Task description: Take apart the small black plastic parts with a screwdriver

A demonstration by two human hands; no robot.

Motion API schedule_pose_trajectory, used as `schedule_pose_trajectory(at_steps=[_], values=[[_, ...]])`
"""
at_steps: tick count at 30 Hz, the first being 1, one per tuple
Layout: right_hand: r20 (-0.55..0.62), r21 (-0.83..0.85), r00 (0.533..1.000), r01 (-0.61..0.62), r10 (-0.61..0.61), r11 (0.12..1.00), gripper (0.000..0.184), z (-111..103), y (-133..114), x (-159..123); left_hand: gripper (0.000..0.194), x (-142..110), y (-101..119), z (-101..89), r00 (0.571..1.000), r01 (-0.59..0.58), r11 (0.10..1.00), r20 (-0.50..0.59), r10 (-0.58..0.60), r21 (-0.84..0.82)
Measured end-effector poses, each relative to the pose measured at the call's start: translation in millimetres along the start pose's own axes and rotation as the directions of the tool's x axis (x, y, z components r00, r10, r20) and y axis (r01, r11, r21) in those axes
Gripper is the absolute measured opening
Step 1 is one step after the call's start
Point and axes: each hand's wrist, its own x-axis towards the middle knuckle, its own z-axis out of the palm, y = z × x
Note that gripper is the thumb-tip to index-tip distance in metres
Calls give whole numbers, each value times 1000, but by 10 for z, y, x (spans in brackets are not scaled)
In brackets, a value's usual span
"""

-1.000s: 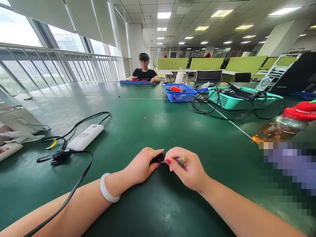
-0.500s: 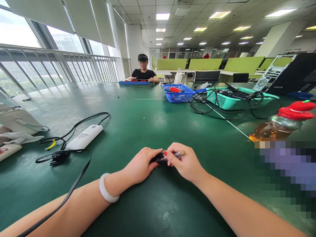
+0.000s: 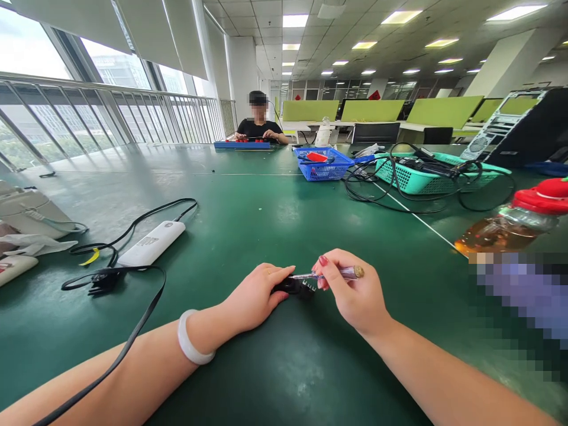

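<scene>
In the head view my right hand (image 3: pixel 357 293) grips a slim screwdriver (image 3: pixel 352 273) with a clear purplish handle and a brass-coloured end. Its thin metal shaft points left, over a small black part (image 3: pixel 307 290) with several short pale metal prongs. My left hand (image 3: pixel 255 296), a pale bangle on its wrist, rests on the green table, thumb and fingers closed around the black part. Much of that part is hidden by the fingers, so its exact kind is unclear. Whether the screwdriver tip touches it cannot be told.
A white power bank (image 3: pixel 153 242) with a black cable lies left. Farther off are a blue basket (image 3: pixel 323 171), a green basket (image 3: pixel 415 184) with cables, and a computer case (image 3: pixel 523 127). A red-lidded jar (image 3: pixel 510 228) lies right. Another person (image 3: pixel 260 127) sits across the table.
My right hand has moved right and tilted, drawing the screwdriver back from the black part and showing its prongs. My left hand has stayed in place.
</scene>
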Motion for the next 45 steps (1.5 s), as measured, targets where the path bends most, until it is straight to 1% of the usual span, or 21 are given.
schedule_pose_trajectory(at_steps=[4, 10, 15, 20, 22, 23, 25, 26, 28, 30, 31, 33, 34, 36, 37, 38, 40, 42, 45], values=[[35, -106, 998, 48, -45, 993, 38, 2, 74, 27, 50, 1, 3, 0, 1000, 18, 1000, 11, -18, -4], [74, -131, 997, 44, -34, 990, 36, 19, 109, 48, 49, -10, 18, -12, 1000, 8, 1000, 25, -8, 8], [93, -150, 996, 13, 1, 989, 36, 22, 134, 74, 46, -12, 23, -22, 1000, -2, 1000, -5, 2, 9], [132, -139, 990, -39, 57, 989, 38, 18, 159, 91, 39, -21, 75, -43, 990, -96, 994, -95, 101, 55], [147, -99, 985, -73, 87, 992, 40, 19, 171, 95, 38, -28, 100, -45, 984, -128, 989, -118, 136, 74], [158, -49, 981, -108, 115, 993, 40, 21, 179, 98, 37, -31, 109, -46, 981, -137, 987, -128, 146, 79], [182, 113, 964, -216, 193, 970, 42, 26, 200, 112, 37, -36, 116, -45, 975, -143, 986, -159, 156, 90], [184, 217, 955, -270, 232, 938, 43, 27, 213, 124, 37, -37, 114, -46, 971, -139, 986, -183, 155, 96], [132, 422, 944, -331, 303, 844, 45, 19, 245, 160, 39, -33, 98, -46, 962, -104, 989, -243, 128, 110], [27, 569, 926, -323, 376, 756, 45, -6, 284, 211, 40, -25, 72, -44, 950, -30, 992, -304, 67, 123], [-28, 616, 909, -312, 417, 723, 46, -26, 307, 240, 42, -21, 55, -40, 945, 20, 991, -327, 24, 129], [-130, 663, 856, -299, 500, 686, 47, -74, 364, 301, 45, -14, 21, -26, 936, 127, 982, -345, -71, 142], [-179, 672, 825, -296, 536, 679, 47, -100, 397, 330, 47, -13, 4, -17, 935, 177, 972, -334, -118, 152], [-258, 663, 765, -304, 590, 684, 45, -149, 467, 380, 49, -16, -20, 5, 938, 259, 949, -283, -202, 181], [-276, 651, 747, -318, 605, 690, 45, -168, 503, 398, 50, -19, -26, 14, 939, 288, 936, -252, -235, 200], [-271, 635, 743, -340, 612, 694, 45, -182, 538, 410, 49, -24, -26, 20, 939, 309, 925, -224, -260, 220], [-219, 602, 759, -389, 613, 697, 46, -192, 597, 416, 48, -34, -12, 23, 940, 328, 909, -186, -287, 256], [-141, 569, 780, -440, 609, 695, 49, -174, 636, 402, 45, -42, 17, 13, 942, 328, 904, -169, -291, 274], [-48, 526, 796, -494, 604, 693, 53, -119, 649, 365, 42, -43, 63, -14, 946, 316, 912, -160, -282, 261]])
